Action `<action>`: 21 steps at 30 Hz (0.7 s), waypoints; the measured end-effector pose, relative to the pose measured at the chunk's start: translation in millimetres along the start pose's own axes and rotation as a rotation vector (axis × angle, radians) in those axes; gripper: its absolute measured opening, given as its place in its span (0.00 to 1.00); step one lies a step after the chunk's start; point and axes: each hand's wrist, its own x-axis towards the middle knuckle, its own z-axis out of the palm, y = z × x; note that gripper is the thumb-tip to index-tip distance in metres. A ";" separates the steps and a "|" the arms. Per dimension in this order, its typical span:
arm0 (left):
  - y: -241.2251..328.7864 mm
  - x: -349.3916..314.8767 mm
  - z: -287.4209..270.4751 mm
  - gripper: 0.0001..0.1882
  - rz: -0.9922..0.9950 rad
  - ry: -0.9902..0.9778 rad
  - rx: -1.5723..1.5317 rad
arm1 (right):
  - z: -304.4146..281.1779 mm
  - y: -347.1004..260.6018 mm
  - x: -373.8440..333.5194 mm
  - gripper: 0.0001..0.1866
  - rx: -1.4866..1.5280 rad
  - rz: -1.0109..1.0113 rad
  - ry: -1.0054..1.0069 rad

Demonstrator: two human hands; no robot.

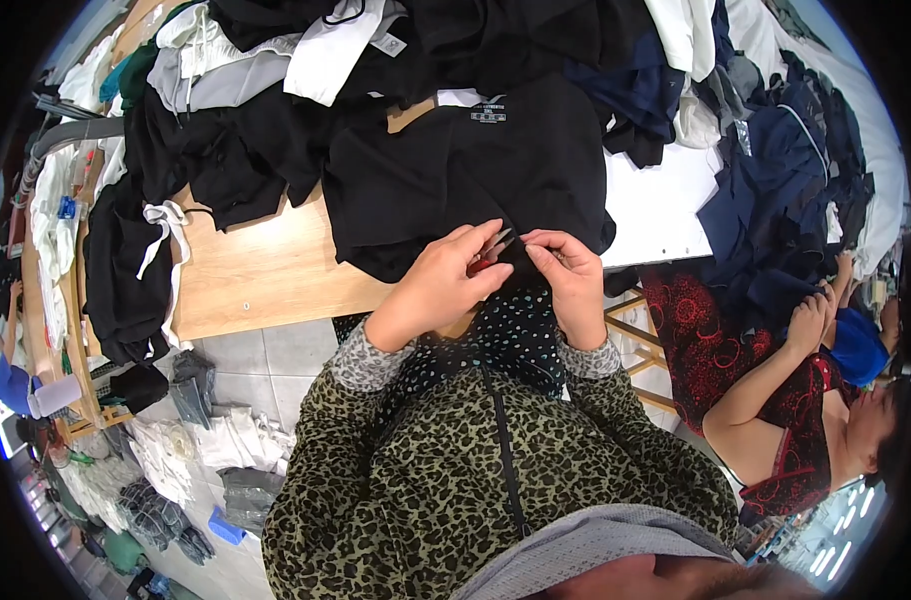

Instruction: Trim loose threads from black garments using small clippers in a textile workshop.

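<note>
A black garment (pixel 405 180) lies spread on the table in front of me, with a pale printed label near its far edge. My left hand (pixel 450 268) is closed around small thread snips (pixel 481 265) with red handles, their blades pointing toward my right hand. Close beside the blade tips, my right hand (pixel 573 282) pinches at the near edge of the black garment with thumb and forefinger. Whether it grips cloth or a loose thread is too small to tell. The garment's near part hangs over the table edge toward my lap.
Black, white and grey clothes (pixel 220 75) are heaped along the far side of the wooden table (pixel 265 260). A white board (pixel 665 215) lies to the right, before a navy clothing pile (pixel 775 190). A co-worker in red-and-black clothing (pixel 705 350) sits at right. Bundled garments (pixel 175 450) cover the floor at left.
</note>
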 end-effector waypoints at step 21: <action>5.8 15.1 -11.4 0.17 0.026 -0.249 0.241 | 0.6 -4.0 1.5 0.05 0.112 0.169 -0.017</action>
